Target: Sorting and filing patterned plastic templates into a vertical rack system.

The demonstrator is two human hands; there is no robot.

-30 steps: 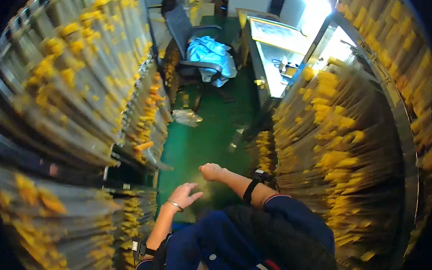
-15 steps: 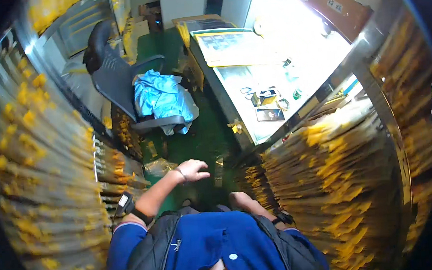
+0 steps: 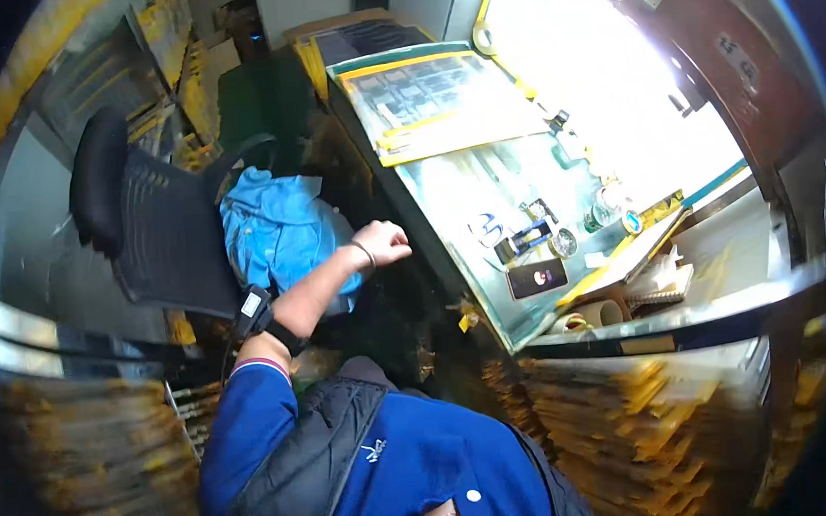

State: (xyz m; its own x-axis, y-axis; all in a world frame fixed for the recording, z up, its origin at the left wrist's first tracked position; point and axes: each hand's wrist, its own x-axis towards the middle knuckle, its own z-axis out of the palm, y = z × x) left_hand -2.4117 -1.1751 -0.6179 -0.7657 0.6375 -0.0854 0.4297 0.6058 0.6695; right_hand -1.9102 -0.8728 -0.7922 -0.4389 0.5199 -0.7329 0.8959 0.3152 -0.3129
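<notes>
My left hand reaches out in mid-air between the office chair and the glass-topped desk, fingers loosely bent and apart, with nothing in it. Just left of it, a light blue cloth garment lies heaped on the seat of the black mesh chair. To its right is the long edge of the desk. My right hand is not in view. On the desk near me lie a dark phone, scissors, a small dark box-like thing and a round clear container.
A bright light panel stands along the desk's far side. A yellow-edged film sheet lies on the desk. Below right, a rack holds many yellow-edged sheets; more hang at lower left. A cardboard tube sits under the desk's right edge.
I have moved forward, so the chair and desk are closer. My left hand has risen in the picture, its fingers more bent. My right hand has left the view.
</notes>
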